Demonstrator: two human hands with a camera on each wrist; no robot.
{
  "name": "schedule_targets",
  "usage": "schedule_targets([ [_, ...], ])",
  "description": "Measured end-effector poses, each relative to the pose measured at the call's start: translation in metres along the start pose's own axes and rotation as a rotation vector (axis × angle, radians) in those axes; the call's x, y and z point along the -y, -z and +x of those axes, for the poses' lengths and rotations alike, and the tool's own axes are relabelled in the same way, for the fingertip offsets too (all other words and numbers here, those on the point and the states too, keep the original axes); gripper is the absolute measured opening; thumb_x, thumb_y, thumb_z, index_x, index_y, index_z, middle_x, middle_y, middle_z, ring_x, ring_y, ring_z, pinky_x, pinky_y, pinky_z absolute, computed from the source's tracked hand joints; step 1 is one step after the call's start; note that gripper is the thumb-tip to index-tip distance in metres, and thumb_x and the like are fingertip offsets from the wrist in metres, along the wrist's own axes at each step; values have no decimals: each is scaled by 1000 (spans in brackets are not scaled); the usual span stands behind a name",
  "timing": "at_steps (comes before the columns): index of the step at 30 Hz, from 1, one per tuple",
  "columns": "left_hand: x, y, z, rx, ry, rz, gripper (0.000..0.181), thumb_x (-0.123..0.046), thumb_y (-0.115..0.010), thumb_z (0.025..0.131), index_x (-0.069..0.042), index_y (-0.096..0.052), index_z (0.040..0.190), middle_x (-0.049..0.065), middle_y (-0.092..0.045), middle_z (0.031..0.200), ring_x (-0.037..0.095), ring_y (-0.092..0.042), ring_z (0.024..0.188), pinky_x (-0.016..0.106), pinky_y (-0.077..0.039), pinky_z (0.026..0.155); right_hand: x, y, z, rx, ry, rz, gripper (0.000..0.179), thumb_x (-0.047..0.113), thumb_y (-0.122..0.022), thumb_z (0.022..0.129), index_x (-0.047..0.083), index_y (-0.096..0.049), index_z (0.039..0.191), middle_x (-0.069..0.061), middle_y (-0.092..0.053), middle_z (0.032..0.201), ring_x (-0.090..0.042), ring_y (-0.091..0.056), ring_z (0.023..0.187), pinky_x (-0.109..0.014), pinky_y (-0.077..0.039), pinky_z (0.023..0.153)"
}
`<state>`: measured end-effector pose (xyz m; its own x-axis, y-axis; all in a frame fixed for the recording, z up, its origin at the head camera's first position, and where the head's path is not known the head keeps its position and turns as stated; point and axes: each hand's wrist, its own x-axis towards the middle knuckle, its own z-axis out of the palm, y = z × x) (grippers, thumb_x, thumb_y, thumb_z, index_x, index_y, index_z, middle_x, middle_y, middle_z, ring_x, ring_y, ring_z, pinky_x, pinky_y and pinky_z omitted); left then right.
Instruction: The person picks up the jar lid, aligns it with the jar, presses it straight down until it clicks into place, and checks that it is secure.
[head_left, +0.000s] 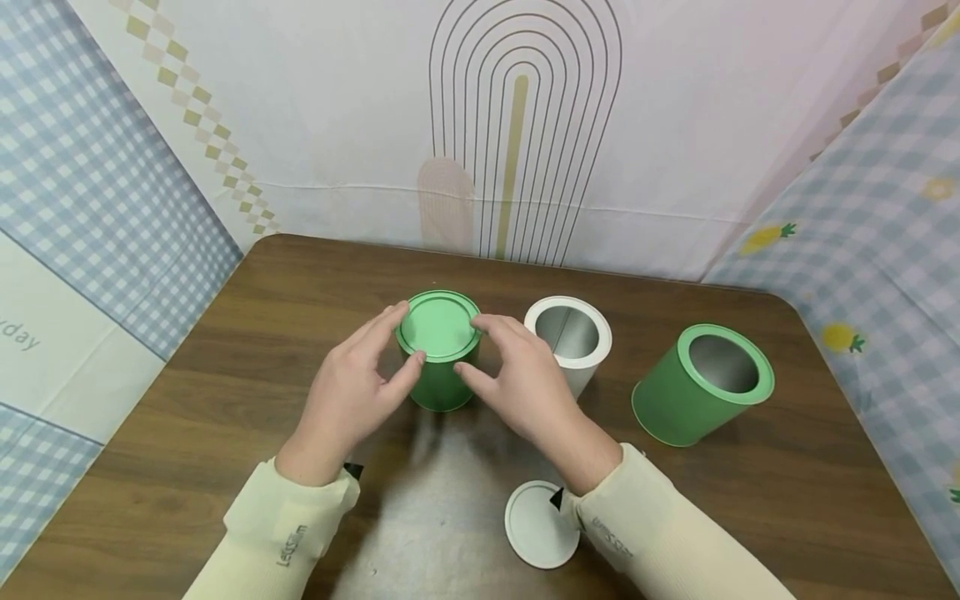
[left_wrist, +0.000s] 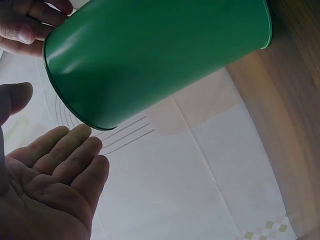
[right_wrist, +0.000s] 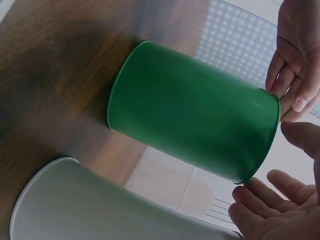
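Observation:
A green can (head_left: 442, 387) stands upright on the table with a flat green lid (head_left: 438, 327) on its top. My left hand (head_left: 351, 382) is at the left side of the lid's rim, fingers extended and thumb toward the front. Across from it, my right hand (head_left: 527, 382) is at the right side of the rim, also with extended fingers. Both wrist views show the smooth side of the green can (right_wrist: 192, 112) and the fingers beside its top edge. Whether every fingertip touches the rim I cannot tell.
Right of my right hand stands an uncovered white can (head_left: 573, 354), partly hidden by that hand. Farther right is an uncovered green can (head_left: 686, 400). A round white lid (head_left: 536, 529) lies near my right sleeve on the brown wooden table (head_left: 247, 358). Patterned cloth (head_left: 337, 108) hangs behind.

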<state>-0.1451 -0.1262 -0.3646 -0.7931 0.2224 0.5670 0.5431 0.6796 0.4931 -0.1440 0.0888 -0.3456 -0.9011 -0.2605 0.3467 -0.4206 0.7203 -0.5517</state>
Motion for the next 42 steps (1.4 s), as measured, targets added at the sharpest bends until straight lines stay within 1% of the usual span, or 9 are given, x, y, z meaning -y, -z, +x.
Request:
schedule_targets([
  [4, -4, 0, -3, -1, -24, -4, 57, -19, -75, 88, 0, -58, 139, 16, -59, 139, 32, -59, 126, 52, -52, 97, -1, 3, -5, 5, -8, -1, 52, 23, -81, 85, 5, -64, 131, -8, -65, 131, -23, -60, 124, -42, -48, 104],
  [8, -8, -1, -8, -5, -38, -17, 59, -19, -75, 87, 0, -57, 139, 16, -58, 140, 30, -59, 127, 50, -52, 99, -2, 4, -10, 6, -16, -3, 52, 24, -81, 85, 6, -64, 130, -7, -65, 131, -23, -59, 125, -41, -48, 105],
  [13, -11, 0, -16, -28, -60, -32, 59, -18, -76, 86, 1, -58, 138, 17, -59, 139, 29, -60, 126, 48, -52, 99, -3, 4, -17, 11, -7, -8, 53, 24, -82, 84, 7, -64, 131, -5, -64, 131, -21, -60, 124, -40, -49, 103],
  [16, -12, 0, -19, -38, -87, -31, 58, -17, -77, 85, 1, -59, 137, 16, -61, 138, 28, -61, 125, 47, -52, 98, -4, 4, -22, 4, 5, -5, 53, 24, -83, 83, 8, -64, 131, -4, -65, 131, -20, -60, 123, -39, -49, 103],
  [20, -15, -2, -22, -48, -138, -27, 56, -17, -77, 84, 1, -60, 135, 14, -63, 136, 28, -62, 123, 45, -53, 97, -6, 3, -30, -13, 12, -1, 54, 23, -84, 81, 7, -64, 129, -5, -66, 129, -21, -61, 122, -39, -50, 102],
  [23, -18, -3, -23, -62, -178, -36, 55, -15, -76, 84, 1, -61, 134, 13, -64, 134, 27, -63, 121, 44, -53, 97, -8, 2, -35, -32, 21, -5, 55, 23, -85, 80, 4, -65, 128, -7, -67, 128, -23, -62, 121, -40, -50, 102],
  [27, -23, -4, -25, -63, -204, -67, 55, -15, -74, 83, 0, -61, 134, 11, -65, 134, 25, -63, 121, 41, -52, 97, -12, 1, -41, -48, 24, -6, 55, 22, -86, 80, 4, -65, 127, -8, -67, 127, -24, -62, 121, -41, -50, 102],
  [34, -32, -7, -33, -13, -222, -117, 57, -16, -74, 83, -1, -59, 137, 11, -63, 135, 24, -63, 122, 42, -53, 96, -19, -2, -54, -35, -12, 0, 56, 23, -86, 79, 5, -65, 128, -6, -66, 129, -23, -62, 120, -41, -52, 99],
  [42, -39, -15, -42, 54, -201, -169, 58, -17, -76, 85, -3, -58, 138, 11, -61, 138, 24, -60, 126, 45, -54, 96, -19, -3, -64, -49, 21, 16, 55, 21, -87, 78, 7, -66, 127, -5, -67, 128, -20, -63, 119, -38, -53, 98],
])
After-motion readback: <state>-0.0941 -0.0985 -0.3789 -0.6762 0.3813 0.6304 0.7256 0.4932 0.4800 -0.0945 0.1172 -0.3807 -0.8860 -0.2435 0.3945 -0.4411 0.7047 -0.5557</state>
